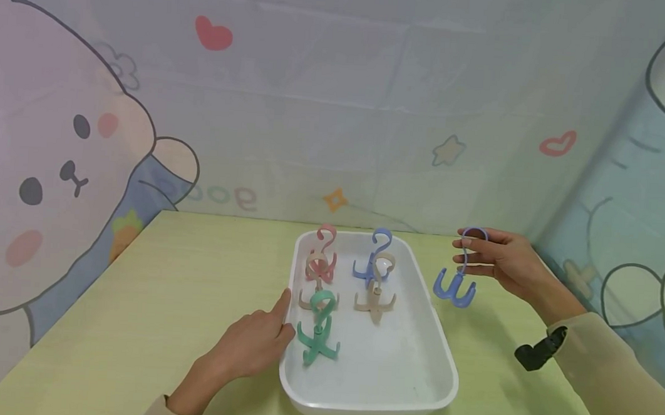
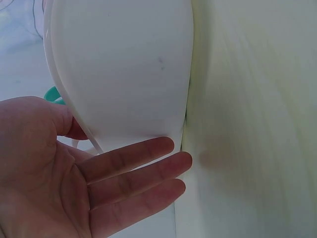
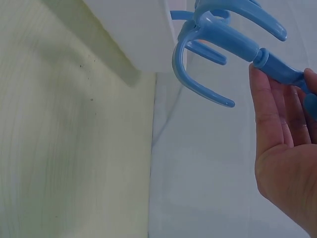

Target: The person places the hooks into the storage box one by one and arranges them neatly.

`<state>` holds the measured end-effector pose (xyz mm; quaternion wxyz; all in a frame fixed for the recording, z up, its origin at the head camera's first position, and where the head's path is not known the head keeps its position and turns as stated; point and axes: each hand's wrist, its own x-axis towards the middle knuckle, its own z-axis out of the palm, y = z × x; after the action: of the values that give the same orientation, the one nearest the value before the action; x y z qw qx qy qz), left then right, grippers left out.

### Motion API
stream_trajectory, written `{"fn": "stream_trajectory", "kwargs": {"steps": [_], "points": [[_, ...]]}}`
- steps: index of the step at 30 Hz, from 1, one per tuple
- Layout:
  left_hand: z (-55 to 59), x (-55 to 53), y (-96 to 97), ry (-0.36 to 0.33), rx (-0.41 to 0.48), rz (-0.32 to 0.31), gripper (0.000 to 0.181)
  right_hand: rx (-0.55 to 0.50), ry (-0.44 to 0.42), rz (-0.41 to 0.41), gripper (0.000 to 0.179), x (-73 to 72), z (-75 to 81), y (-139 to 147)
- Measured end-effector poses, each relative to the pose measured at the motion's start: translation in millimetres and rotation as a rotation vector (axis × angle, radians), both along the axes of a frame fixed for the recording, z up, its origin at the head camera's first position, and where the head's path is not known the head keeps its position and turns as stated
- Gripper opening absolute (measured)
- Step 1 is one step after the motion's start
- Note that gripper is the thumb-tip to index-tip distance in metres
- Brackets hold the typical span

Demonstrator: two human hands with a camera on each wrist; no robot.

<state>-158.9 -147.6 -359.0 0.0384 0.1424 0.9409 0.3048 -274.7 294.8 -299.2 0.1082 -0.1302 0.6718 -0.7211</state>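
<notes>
A blue claw hook [image 1: 455,289] hangs upright from my right hand [image 1: 493,257], whose fingers and thumb pinch its curved top, just outside the white tray's right edge. In the right wrist view its prongs [image 3: 208,96] point away from the palm. My left hand [image 1: 258,341] rests at the left side of the white tray [image 1: 378,405], thumb at the rim. The left wrist view shows straight fingers [image 2: 133,158] against the outer wall. Inside the tray stand a pink hook [image 1: 321,269], another blue hook [image 1: 370,272], a green hook [image 1: 318,344] and two beige hooks [image 1: 376,304].
The tray stands on a pale yellow-green table [image 1: 222,258]. Behind it hangs a printed cloth [image 1: 315,106] with hearts and a bear, and the cloth continues along the right side. A black strap device [image 1: 539,353] sits on the right wrist.
</notes>
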Motion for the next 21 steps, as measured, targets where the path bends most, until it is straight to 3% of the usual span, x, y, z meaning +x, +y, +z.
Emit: {"fn": "stream_trajectory", "kwargs": {"steps": [21], "points": [[0.2,1.4,-1.5,0.006,0.014,-0.006,0.068,-0.023,0.013,0.032,0.027,11.5,9.4,-24]]}}
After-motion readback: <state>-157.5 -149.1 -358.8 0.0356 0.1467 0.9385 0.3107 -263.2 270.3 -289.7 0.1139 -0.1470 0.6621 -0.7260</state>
